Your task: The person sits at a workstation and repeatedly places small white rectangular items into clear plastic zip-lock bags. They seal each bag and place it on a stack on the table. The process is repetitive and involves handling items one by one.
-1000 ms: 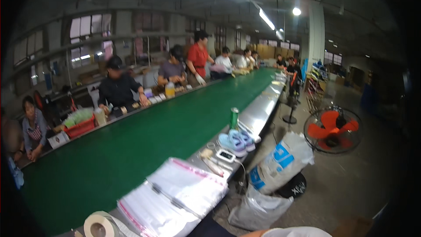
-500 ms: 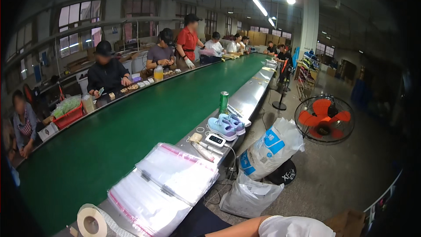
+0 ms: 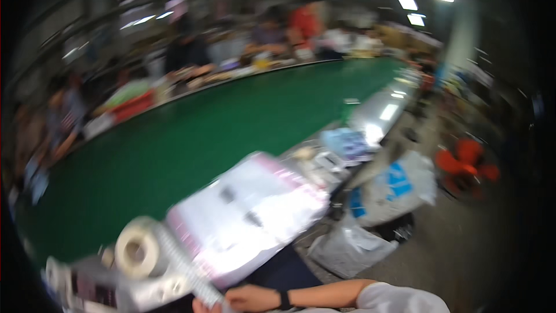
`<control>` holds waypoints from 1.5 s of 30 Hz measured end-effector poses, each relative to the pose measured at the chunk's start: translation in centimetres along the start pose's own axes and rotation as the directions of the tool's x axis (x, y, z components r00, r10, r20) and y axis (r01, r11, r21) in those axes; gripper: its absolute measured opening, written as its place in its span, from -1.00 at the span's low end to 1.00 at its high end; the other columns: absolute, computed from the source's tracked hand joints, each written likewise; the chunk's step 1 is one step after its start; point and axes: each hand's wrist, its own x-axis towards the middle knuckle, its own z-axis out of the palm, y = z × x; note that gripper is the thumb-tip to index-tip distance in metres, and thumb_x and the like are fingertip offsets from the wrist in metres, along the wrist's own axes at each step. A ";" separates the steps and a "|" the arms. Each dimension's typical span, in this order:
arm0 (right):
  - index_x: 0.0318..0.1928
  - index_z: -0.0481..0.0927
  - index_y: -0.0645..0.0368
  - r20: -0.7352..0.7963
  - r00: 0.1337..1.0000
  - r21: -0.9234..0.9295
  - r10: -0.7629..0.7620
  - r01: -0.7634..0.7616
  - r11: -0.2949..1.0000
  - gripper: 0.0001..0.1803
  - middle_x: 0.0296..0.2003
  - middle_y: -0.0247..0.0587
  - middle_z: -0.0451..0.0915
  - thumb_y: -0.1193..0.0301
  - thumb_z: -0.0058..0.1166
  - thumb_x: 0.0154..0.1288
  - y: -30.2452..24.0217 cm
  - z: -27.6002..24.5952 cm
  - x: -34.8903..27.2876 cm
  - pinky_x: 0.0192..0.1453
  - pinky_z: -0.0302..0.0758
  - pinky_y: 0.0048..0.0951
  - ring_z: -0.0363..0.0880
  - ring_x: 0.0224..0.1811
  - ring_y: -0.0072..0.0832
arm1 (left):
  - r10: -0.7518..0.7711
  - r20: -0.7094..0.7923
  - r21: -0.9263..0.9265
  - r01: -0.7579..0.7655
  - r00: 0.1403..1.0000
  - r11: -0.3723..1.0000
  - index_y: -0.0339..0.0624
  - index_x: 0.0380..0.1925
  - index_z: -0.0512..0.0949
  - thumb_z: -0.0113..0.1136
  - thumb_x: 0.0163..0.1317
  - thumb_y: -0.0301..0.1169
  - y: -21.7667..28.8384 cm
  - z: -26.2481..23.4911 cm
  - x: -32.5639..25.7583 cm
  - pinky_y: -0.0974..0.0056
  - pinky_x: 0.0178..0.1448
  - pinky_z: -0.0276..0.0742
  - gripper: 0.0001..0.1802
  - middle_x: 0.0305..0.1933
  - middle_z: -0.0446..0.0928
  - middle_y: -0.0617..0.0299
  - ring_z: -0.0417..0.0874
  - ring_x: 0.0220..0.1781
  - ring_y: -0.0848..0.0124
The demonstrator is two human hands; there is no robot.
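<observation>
Across the lower edge comes my right forearm with a dark band at the wrist. My right hand (image 3: 251,298) is bent closed at the end of a pale label strip (image 3: 186,264). My left hand (image 3: 206,306), mostly cut off by the lower edge, has its fingers on the same strip. Motion blur softens both hands' fingers. The strip runs straight from a cream label roll (image 3: 122,251) standing on its side at the table's near end. Right beside it lies a stack of clear plastic bags (image 3: 243,208) with pink edges.
A green conveyor belt (image 3: 191,133) runs away to the far right, with several people along its far side near a red basket (image 3: 133,107). Light-blue shoes (image 3: 347,144) and a green can (image 3: 350,111) stand past the bags. White sacks (image 3: 394,188) and an orange fan (image 3: 467,165) are at right.
The view has swung left and down, so the scene sits further right and blurs. My hands have come into view at the label strip; before, only my right arm showed.
</observation>
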 end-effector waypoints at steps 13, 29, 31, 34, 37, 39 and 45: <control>-0.40 0.52 0.32 -0.071 0.994 0.059 -0.087 0.091 0.994 -0.95 -0.54 -0.24 0.43 0.59 0.11 0.10 -2.2 2.4 2.1 -0.46 0.38 -0.58 0.44 -0.55 -0.58 | 0.307 -0.006 0.385 -0.281 0.952 0.879 -0.27 -0.28 0.54 0.20 0.13 -0.45 0.4 -3.3 -1.9 0.40 -0.28 0.43 -0.83 -0.29 0.51 0.18 0.54 -0.32 0.40; -0.47 0.51 0.25 -0.057 0.997 -0.160 -0.060 0.051 0.986 -0.94 -0.58 -0.19 0.45 0.54 0.12 0.06 -3.0 1.7 1.7 -0.46 0.36 -0.47 0.47 -0.57 -0.39 | 0.292 -0.195 0.362 -0.209 0.936 0.909 -0.29 -0.42 0.52 0.13 0.15 -0.54 1.8 -5.5 0.0 0.47 -0.33 0.39 -0.96 -0.40 0.49 0.27 0.49 -0.39 0.57; -0.42 0.55 0.21 0.106 0.991 -0.238 -0.082 0.106 0.965 -0.93 -0.51 -0.19 0.50 0.48 0.13 0.07 -2.8 0.8 1.4 -0.40 0.41 -0.44 0.51 -0.49 -0.33 | 0.327 -0.229 0.415 -0.212 0.917 0.885 -0.29 -0.40 0.52 0.12 0.16 -0.55 2.9 -5.5 0.6 0.47 -0.33 0.41 -0.97 -0.39 0.49 0.26 0.49 -0.39 0.57; -0.36 0.57 0.22 0.023 0.998 -0.179 -0.051 0.055 0.982 -0.88 -0.43 -0.16 0.53 0.42 0.12 0.13 -2.9 -1.9 2.2 -0.30 0.44 -0.43 0.54 -0.37 -0.29 | 0.392 -0.039 0.508 -0.319 0.919 0.800 -0.25 -0.26 0.55 0.14 0.16 -0.49 3.7 -4.3 1.2 0.35 -0.16 0.50 -0.86 -0.20 0.56 0.14 0.58 -0.23 0.36; -0.42 0.50 0.24 -0.414 0.903 -0.320 -0.118 -0.023 0.947 -0.91 -0.42 -0.13 0.48 0.46 0.08 0.13 -2.7 -4.2 4.8 -0.25 0.39 -0.31 0.46 -0.32 -0.23 | 0.370 0.270 0.619 -0.455 0.889 0.640 -0.23 -0.01 0.47 0.12 0.17 -0.30 3.5 -2.3 2.3 0.15 0.22 0.30 -0.60 0.08 0.46 0.03 0.37 0.20 0.12; -0.36 0.48 0.21 -0.452 0.825 -0.675 -0.339 -0.068 0.735 -0.79 -0.31 -0.09 0.46 0.40 0.20 0.00 -0.6 -5.4 6.0 -0.15 0.37 -0.22 0.41 -0.19 -0.13 | 0.353 0.429 0.691 -0.554 0.832 0.465 -0.27 0.07 0.39 0.13 0.16 -0.18 1.4 -0.8 4.0 0.02 0.27 0.22 -0.47 0.21 0.33 0.00 0.24 0.32 0.09; -0.42 0.46 0.20 -0.535 0.756 -0.775 -0.378 -0.262 0.574 -0.87 -0.35 -0.12 0.46 0.42 0.11 0.07 2.6 -5.1 6.6 -0.20 0.37 -0.22 0.41 -0.25 -0.16 | 0.267 0.467 0.790 -0.534 0.843 0.301 -0.29 0.01 0.42 0.16 0.13 -0.14 -0.3 0.4 4.5 -0.13 0.27 0.15 -0.47 0.23 0.32 0.04 0.23 0.33 0.15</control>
